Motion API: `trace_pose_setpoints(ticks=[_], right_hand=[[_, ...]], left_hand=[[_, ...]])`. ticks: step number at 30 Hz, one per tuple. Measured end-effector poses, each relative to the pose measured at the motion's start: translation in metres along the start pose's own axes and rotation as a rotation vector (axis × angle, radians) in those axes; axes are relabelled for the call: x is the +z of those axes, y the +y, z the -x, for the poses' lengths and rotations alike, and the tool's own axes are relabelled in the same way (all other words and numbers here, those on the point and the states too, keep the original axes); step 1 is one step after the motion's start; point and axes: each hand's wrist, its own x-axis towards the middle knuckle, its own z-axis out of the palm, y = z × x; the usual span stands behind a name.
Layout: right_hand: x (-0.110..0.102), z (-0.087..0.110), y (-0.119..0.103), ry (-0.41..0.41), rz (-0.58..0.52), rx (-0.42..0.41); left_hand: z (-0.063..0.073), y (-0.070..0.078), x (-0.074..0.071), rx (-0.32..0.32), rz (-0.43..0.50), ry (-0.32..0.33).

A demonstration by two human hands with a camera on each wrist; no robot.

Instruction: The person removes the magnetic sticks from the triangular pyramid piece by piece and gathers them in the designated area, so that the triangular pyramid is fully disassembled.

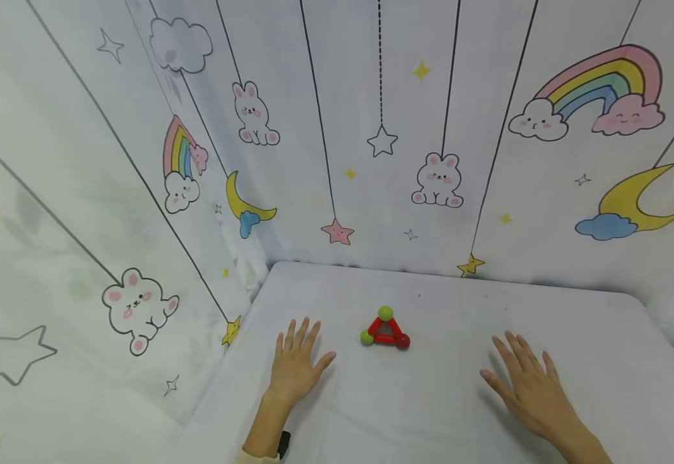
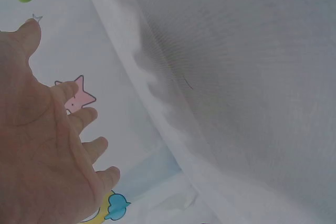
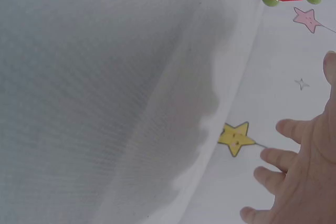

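A small triangle of red rods (image 1: 385, 339) joined by balls sits on the white table. Two of its balls are green, like the one at the far corner (image 1: 386, 313), and one is a red ball (image 1: 403, 341). My left hand (image 1: 294, 370) is spread palm down to the left of the triangle, thumb toward it and apart from it. Farther off on the right, my right hand (image 1: 531, 390) also has its fingers extended and holds nothing. Both wrist views show part of the triangle at a top corner, beyond the thumb.
The white-covered table (image 1: 430, 412) has rounded far corners. White cloth (image 1: 337, 96) printed with bunnies, stars, moons and rainbows hangs behind it and along the left side. A dark band (image 1: 283, 444) shows at my left wrist beside a cream cuff.
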Motion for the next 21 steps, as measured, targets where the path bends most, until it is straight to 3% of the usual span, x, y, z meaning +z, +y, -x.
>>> trace_pose_setpoints(ticks=[7, 21], right_hand=[[-0.002, -0.005, -0.011, 0.006, -0.028, -0.010], [0.000, -0.033, -0.033, -0.044, -0.074, 0.008]], left_hand=[[-0.002, -0.001, 0.008, 0.039, 0.024, 0.023], [-0.014, 0.013, 0.005, 0.019, 0.073, -0.086]])
